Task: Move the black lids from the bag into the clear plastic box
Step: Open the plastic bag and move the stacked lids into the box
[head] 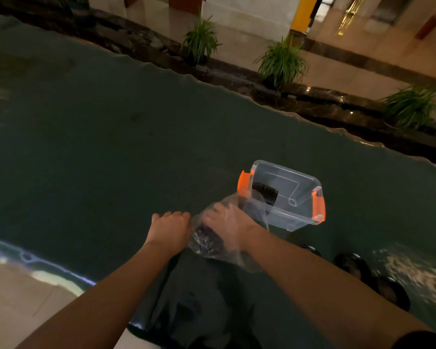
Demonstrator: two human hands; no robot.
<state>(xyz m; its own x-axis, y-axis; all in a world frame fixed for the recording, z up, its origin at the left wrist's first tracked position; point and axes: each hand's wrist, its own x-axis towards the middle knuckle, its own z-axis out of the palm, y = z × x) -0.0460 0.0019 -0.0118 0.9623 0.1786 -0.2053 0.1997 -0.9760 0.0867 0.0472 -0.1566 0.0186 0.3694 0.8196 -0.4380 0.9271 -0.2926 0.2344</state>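
Note:
A clear plastic bag (227, 253) lies on the dark green table, with black lids (207, 239) showing through it. My right hand (224, 219) is inside the bag, its fingers bent over the lids; whether it grips one is hidden by the plastic. My left hand (170, 224) pinches the bag's left edge. Just beyond the bag stands the clear plastic box (297, 212) with orange latches. A stack of black lids (266, 192) lies on its side in the box's near left corner.
Several loose black lids (350, 264) lie on the table to the right of my right forearm. A dark cloth (199, 303) hangs at the table's near edge. Potted plants (281, 61) stand along the ledge past the far edge.

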